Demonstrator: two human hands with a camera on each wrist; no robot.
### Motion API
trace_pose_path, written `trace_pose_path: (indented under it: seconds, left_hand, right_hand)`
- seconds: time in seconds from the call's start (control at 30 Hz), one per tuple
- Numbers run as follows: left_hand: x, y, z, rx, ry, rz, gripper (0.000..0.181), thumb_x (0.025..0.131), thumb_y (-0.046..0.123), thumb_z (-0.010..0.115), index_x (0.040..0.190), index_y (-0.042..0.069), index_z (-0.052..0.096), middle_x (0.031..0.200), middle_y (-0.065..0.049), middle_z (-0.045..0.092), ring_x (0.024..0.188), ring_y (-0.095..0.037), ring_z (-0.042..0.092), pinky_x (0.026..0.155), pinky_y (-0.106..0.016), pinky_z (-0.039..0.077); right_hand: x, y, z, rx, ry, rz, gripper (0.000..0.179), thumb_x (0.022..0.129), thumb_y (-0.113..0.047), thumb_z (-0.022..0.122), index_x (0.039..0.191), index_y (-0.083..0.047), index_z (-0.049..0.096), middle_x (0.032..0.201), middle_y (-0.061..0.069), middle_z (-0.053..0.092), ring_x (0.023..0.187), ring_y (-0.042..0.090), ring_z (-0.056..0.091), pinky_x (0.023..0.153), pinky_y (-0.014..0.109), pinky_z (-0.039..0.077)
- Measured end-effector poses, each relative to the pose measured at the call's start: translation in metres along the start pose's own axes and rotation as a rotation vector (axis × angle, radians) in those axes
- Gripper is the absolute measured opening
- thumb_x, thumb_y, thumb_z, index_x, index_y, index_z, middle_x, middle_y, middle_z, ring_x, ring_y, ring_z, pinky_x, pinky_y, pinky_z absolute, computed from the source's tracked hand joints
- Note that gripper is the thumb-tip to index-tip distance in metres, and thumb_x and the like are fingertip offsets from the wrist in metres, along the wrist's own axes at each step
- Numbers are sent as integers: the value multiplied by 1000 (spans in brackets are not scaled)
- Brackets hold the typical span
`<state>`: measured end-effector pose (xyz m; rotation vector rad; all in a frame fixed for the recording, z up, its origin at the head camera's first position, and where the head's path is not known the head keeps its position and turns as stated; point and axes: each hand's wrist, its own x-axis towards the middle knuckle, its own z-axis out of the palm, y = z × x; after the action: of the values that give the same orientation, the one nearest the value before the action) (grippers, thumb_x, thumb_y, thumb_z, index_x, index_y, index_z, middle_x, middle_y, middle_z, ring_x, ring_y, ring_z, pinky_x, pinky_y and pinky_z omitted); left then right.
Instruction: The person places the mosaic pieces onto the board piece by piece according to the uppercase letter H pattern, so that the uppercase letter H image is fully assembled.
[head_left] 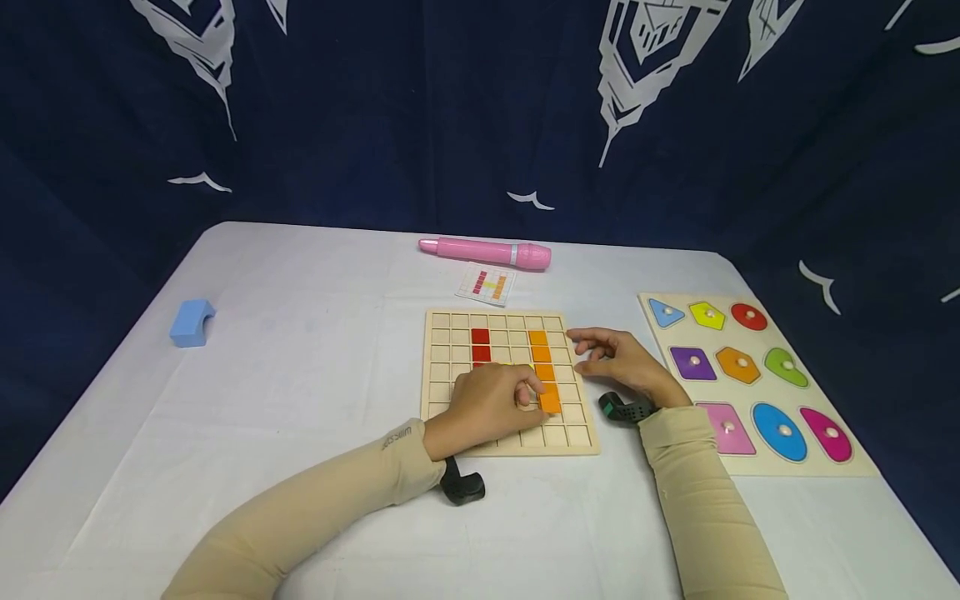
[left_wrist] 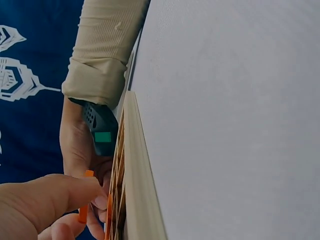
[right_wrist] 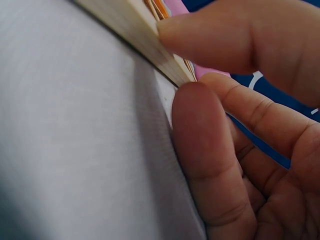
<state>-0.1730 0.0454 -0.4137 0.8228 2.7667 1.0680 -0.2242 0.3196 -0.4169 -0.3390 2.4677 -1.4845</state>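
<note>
My left hand (head_left: 483,404) reaches over the wooden grid board (head_left: 438,367) and pinches an orange square tile (head_left: 550,398) between thumb and fingers. Seen edge-on in the left wrist view, that tile (left_wrist: 84,212) stands slightly off the board. Other orange tiles (head_left: 538,344) form a column on the board's right side, and red tiles (head_left: 480,337) lie in a column further left. A strip of yellow shows between them, mostly covered by the hand. My right hand (head_left: 618,358) rests its thumb and fingertips against the board's right edge, fingers loosely extended.
Behind the board lie a small pattern card (head_left: 486,285) and a pink pen-shaped device (head_left: 483,252). A knobbed shape puzzle (head_left: 720,400) lies at the right, partly under the right forearm. A blue arch block (head_left: 190,323) stands far left.
</note>
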Motion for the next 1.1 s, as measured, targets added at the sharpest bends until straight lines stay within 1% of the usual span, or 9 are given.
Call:
trace_pose_path:
  seconds: [0.17, 0.27, 0.4, 0.6, 0.83, 0.97, 1.1]
  left_hand:
    - [1, 3, 2, 44, -37, 10, 22, 87, 37, 89, 103, 24, 81, 73, 24, 60, 75, -1, 57, 70, -34, 43]
    - [1, 5, 2, 71, -54, -4, 22, 88, 38, 89, 104, 24, 81, 73, 24, 59, 75, -2, 57, 70, -34, 43]
    - [1, 5, 2, 85, -66, -22, 22, 88, 39, 88, 104, 25, 81, 72, 23, 59, 76, -2, 57, 70, -34, 44]
    - [0, 5, 2, 79, -75, -31, 23, 88, 37, 88, 106, 26, 81, 73, 24, 60, 76, -3, 57, 71, -34, 45]
    - [-2, 6, 1, 73, -77, -34, 23, 88, 36, 88, 107, 26, 81, 73, 24, 60, 76, -3, 57, 71, -34, 44]
    - [-7, 8, 0, 36, -83, -18, 22, 88, 34, 87, 108, 26, 80, 75, 24, 61, 76, -2, 57, 72, -36, 44]
    - [-16, 7, -2, 11, -84, 9, 18, 91, 34, 85, 107, 27, 82, 79, 24, 62, 75, 0, 57, 70, -36, 45]
  right_hand:
    - [-1, -1, 1, -10, 9, -1, 60, 92, 3, 78, 146, 14, 56, 111, 16, 65, 83, 13, 54, 74, 18, 47]
    - [-1, -2, 2, -19, 13, -2, 59, 92, 2, 78, 146, 13, 57, 111, 15, 65, 84, 13, 54, 74, 19, 47]
    - [0, -2, 3, -20, 11, -3, 60, 91, 3, 78, 146, 13, 57, 113, 18, 65, 84, 13, 54, 74, 19, 47]
    - [1, -2, 4, -16, 6, -4, 60, 91, 3, 78, 146, 13, 56, 114, 20, 64, 84, 13, 53, 74, 19, 47]
    - [2, -1, 4, -30, 8, -8, 60, 91, 2, 79, 146, 13, 57, 111, 14, 65, 84, 13, 54, 74, 19, 47]
    - [1, 0, 4, -41, 12, 7, 60, 91, 1, 79, 146, 12, 57, 110, 12, 65, 84, 14, 54, 74, 19, 47]
    - [-1, 2, 5, -40, 2, 35, 61, 91, 1, 79, 147, 12, 57, 112, 15, 64, 85, 15, 53, 75, 20, 47]
